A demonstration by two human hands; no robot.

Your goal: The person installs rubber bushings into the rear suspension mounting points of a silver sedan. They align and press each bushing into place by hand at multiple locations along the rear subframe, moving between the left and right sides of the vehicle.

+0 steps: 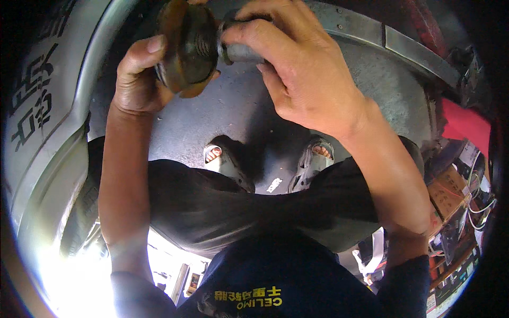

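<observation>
At the top of the head view, my left hand [137,74] is closed around a thick, round, dark metal part [183,58], with rusty brown patches and a ridged middle on its right face. The thumb presses on its left side, and the other fingers are mostly hidden behind it. My right hand [313,74] is closed on a grey metal cylinder [243,53] with a darker piece above it. The cylinder's end is close against the round part's right face. I cannot tell whether the two are joined.
A white vehicle body panel [53,90] stands along the left. Grey floor [185,127] lies under my hands, with my sandalled feet [228,167] on it. A metal edge strip [413,50] curves across the upper right. Cardboard boxes [448,193], cables and a red sheet [466,124] crowd the right.
</observation>
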